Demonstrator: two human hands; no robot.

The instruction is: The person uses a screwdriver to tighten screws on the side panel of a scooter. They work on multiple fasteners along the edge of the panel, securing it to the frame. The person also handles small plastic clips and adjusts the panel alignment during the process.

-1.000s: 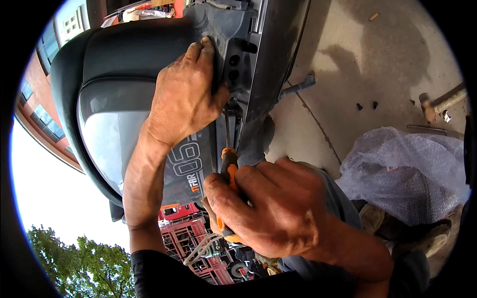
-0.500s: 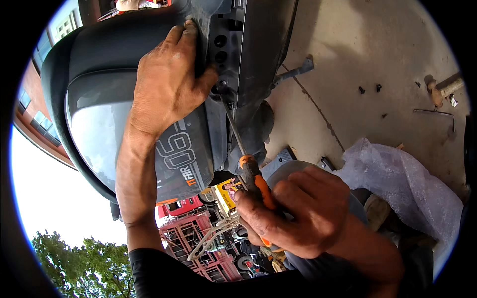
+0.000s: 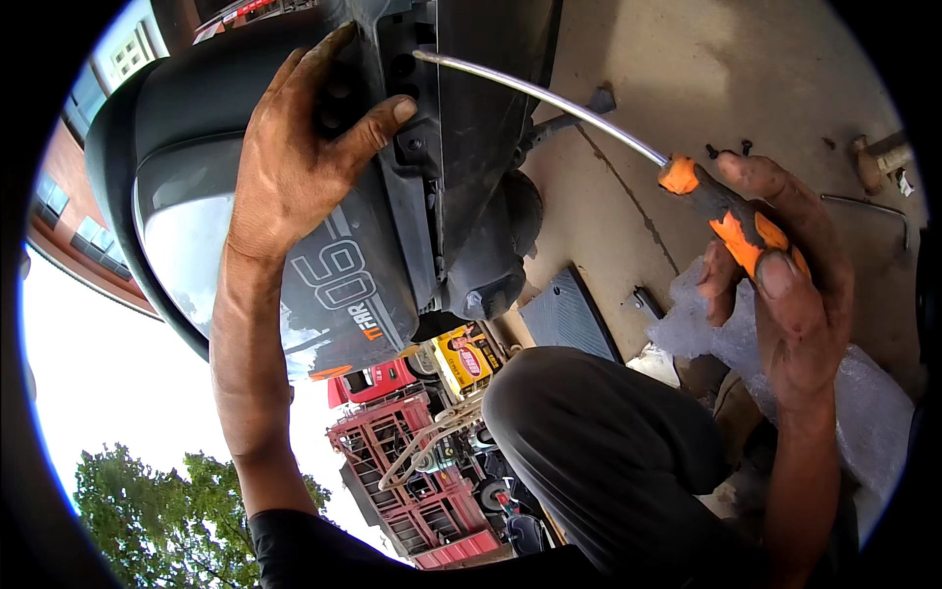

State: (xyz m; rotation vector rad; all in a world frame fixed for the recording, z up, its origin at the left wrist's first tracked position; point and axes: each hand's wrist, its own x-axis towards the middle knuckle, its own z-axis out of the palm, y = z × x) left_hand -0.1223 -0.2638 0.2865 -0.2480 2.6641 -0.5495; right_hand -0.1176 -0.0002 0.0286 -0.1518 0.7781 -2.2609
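My right hand holds a screwdriver by its black and orange handle, in the air to the right of a dark vehicle body. The bare metal shaft points up and left, its tip in front of a black plastic strip with round holes. Whether the tip touches the strip I cannot tell. My left hand lies against the vehicle beside that strip, fingers stretched upward and thumb spread apart. Below that wrist is a glossy grey panel, with a black padded part above it.
On the concrete floor at right lie small black screws, a hammer and a hex key. Bubble wrap lies below them. My bent knee is beside a dark ribbed plate. A red truck stands beyond.
The screwdriver has come out of the recess in the strip, and my right hand has carried it up and right. My left hand has shifted slightly left, its thumb lifted higher.
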